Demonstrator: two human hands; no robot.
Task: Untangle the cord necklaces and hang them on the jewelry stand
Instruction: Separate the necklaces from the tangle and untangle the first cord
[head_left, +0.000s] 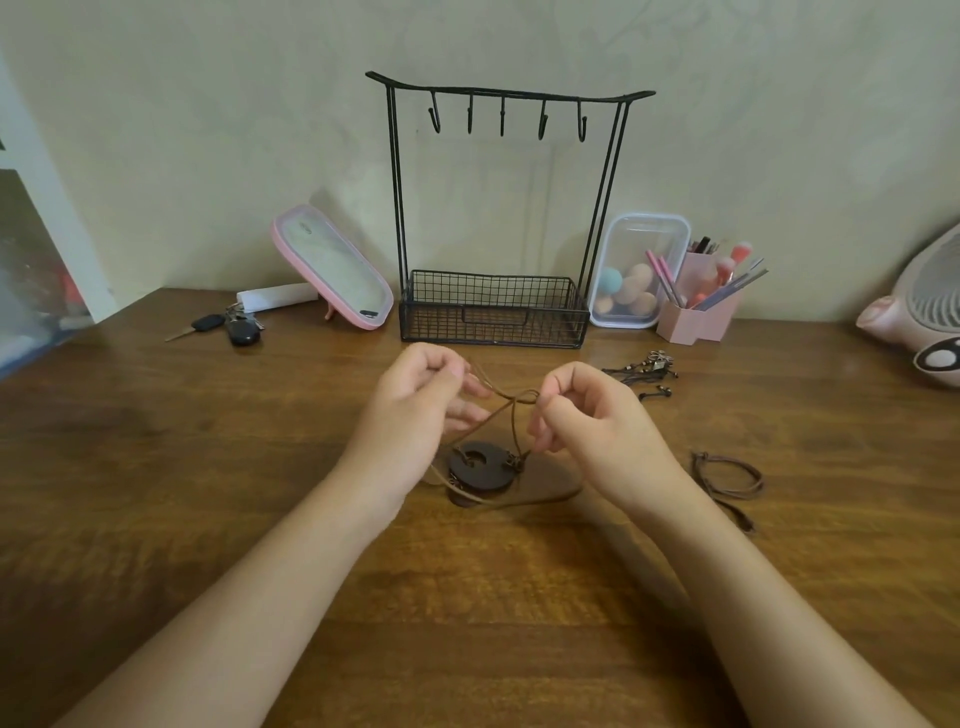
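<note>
A brown cord necklace (511, 402) with a dark round wooden pendant (480, 466) hangs between my hands above the table. My left hand (423, 402) pinches the cord on the left and my right hand (584, 415) pinches it on the right, with a crossing loop between them. The pendant hangs low, near the wood. Behind stands the black wire jewelry stand (498, 218) with several bare hooks (502, 117) and a mesh basket at its base. A dark cord necklace with metal charms (647, 371) lies to the right, and another brown cord (727, 478) lies further right.
Wooden table (208, 467) against a wall. A pink mirror (332, 267), keys (228, 327) and a white tube sit at the back left. A clear box of sponges (636, 270), a pink brush holder (701, 306) and a pink fan (924, 312) sit at the right.
</note>
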